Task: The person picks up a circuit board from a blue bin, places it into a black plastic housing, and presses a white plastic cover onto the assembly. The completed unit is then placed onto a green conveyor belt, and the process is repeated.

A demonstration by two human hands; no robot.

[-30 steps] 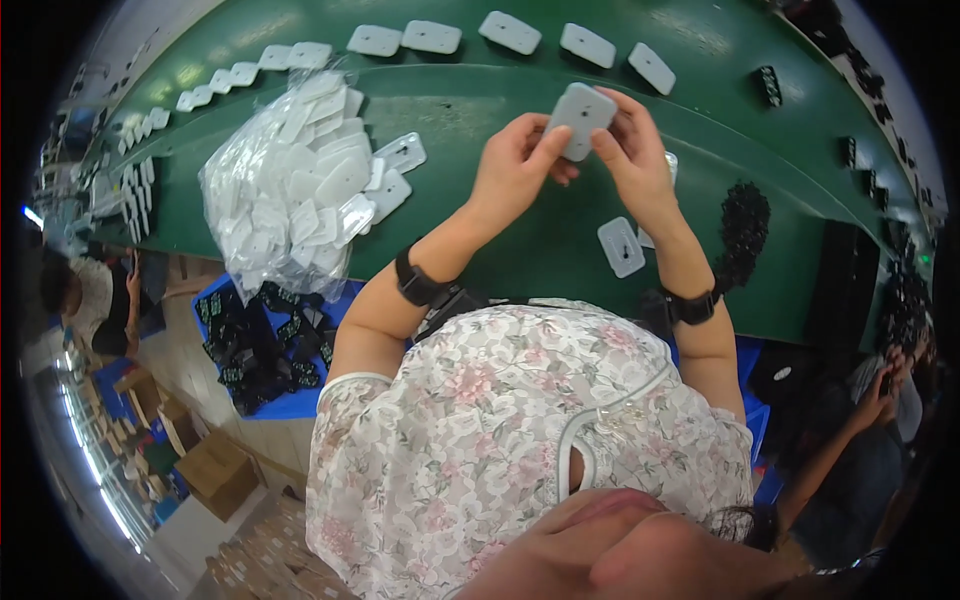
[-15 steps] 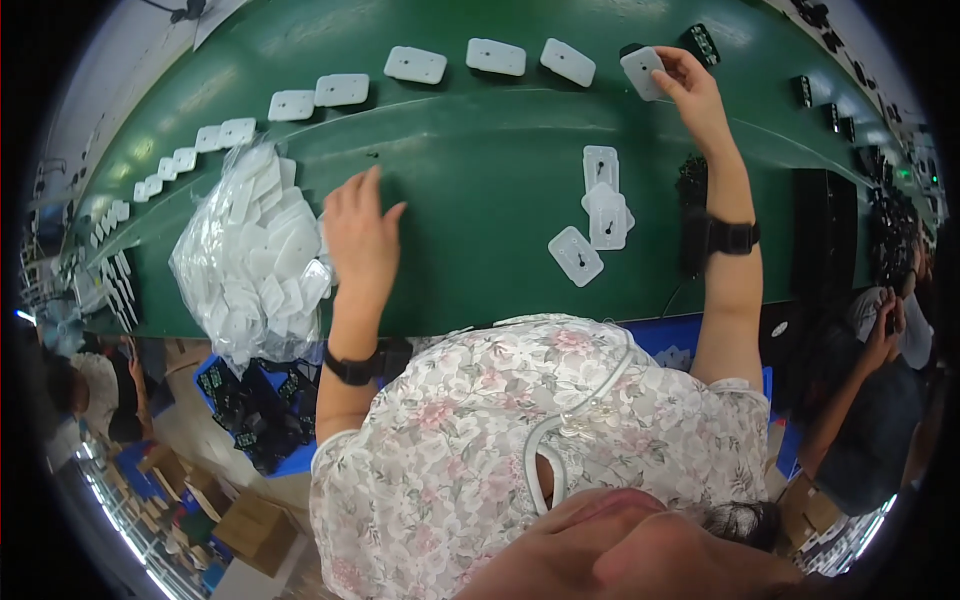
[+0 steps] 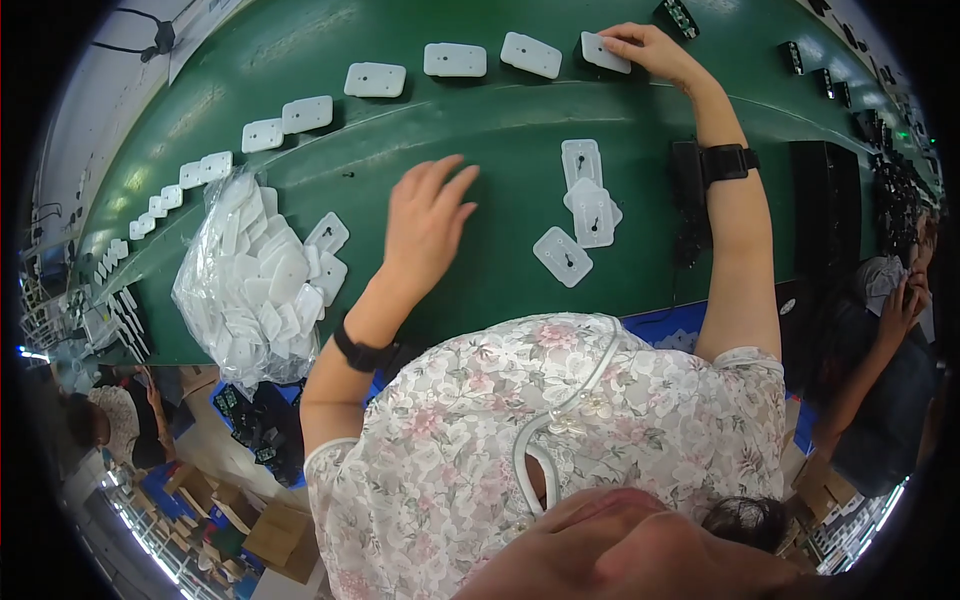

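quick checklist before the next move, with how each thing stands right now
1. Left hand free: ok, looks empty.
2. Right hand clear of the white-topped piece: not ok, fingers touch it.
3. White top fully seated: cannot tell, fingers hide part.
4. Loose white plates at hand: ok, lying on the green table.
5. Black piece beyond right hand topped white: not ok.

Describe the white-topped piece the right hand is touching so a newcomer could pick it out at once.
On the green table, find the curving row of white-topped pieces. Follow it to its right end, just before the dark pieces. The end piece is the only one in the row touched by the right hand.
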